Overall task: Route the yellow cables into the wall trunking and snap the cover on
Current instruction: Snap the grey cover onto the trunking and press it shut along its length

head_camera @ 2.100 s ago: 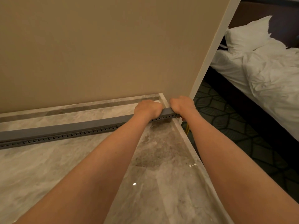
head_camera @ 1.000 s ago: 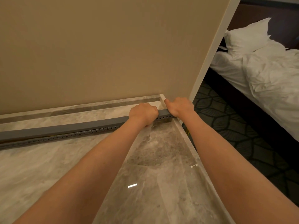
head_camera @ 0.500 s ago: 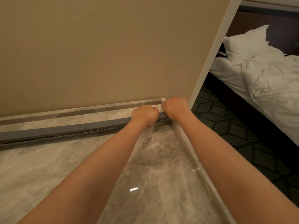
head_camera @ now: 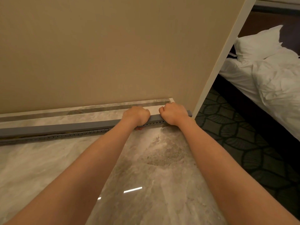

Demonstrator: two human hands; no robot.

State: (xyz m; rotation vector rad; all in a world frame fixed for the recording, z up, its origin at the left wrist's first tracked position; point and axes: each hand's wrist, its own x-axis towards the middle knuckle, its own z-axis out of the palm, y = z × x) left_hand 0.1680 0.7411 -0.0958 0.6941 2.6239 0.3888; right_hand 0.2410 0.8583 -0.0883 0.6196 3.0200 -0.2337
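While the far-left stretch of the grey cover [head_camera: 53,128] sits lifted off the perforated trunking [head_camera: 48,137], a dark gap runs between them, and a thin streak of yellow cable [head_camera: 21,136] seems to show in it; the rest of the cables are hidden inside the channel. The whole run lies on the marble floor [head_camera: 81,159] along the foot of the beige wall [head_camera: 97,54]. Moving right, the gap narrows until, near the hands, the cover looks seated. The left hand [head_camera: 136,115] is clenched down over the cover, knuckles up; just beside it, the right hand [head_camera: 173,113] is likewise clenched over the cover near its end, by the white wall corner [head_camera: 215,73].

To do this step well, I judge the pressure should go straight down, with the right end held as an anchor while the left hand works leftward in short presses, closing the gap bit by bit. Any cable riding over the trunking's edge should be tucked in first, or the lip will not catch.
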